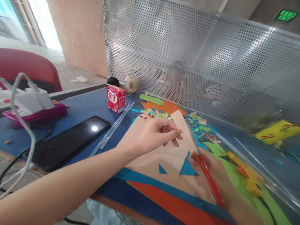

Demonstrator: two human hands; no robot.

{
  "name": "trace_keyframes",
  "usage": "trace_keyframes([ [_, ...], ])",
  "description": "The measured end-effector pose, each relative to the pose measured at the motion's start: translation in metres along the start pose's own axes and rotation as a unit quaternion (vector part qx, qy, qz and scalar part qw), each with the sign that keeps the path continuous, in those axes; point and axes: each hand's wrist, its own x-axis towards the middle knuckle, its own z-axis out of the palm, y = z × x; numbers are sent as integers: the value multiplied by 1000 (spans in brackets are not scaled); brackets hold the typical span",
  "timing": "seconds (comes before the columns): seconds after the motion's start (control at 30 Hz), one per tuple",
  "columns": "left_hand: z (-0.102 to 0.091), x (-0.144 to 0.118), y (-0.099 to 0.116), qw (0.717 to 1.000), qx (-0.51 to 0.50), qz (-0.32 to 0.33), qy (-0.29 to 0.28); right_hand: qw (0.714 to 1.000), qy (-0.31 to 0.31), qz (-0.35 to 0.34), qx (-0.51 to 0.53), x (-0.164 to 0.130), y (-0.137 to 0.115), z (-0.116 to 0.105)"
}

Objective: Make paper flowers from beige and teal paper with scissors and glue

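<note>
Perforated panel (201,59) edges table (77,106) (scissors (207,176) well apart).

Phone (72,140), purple power strip (59,108), red carton (120,99) near a jar (130,83), red chair (30,64), perforated screen (211,47), green exit sign (286,15)

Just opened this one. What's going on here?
A person's right hand holds red-handled scissors. The left hand is over beige paper, fingers curled; whether it grips anything is unclear. Coloured paper scraps lie beyond, and a yellow glue gun lies to the right.
</note>
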Motion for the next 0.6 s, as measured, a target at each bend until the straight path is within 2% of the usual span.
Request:
trace_keyframes([
  [0.43,0,-1,2,999,13,-19,23,999,-33,6,19,2,8,-2],
  [0.6,0,-2,3,1000,21,-14,13,1000,-11,-2,9,2,5,-1],
])
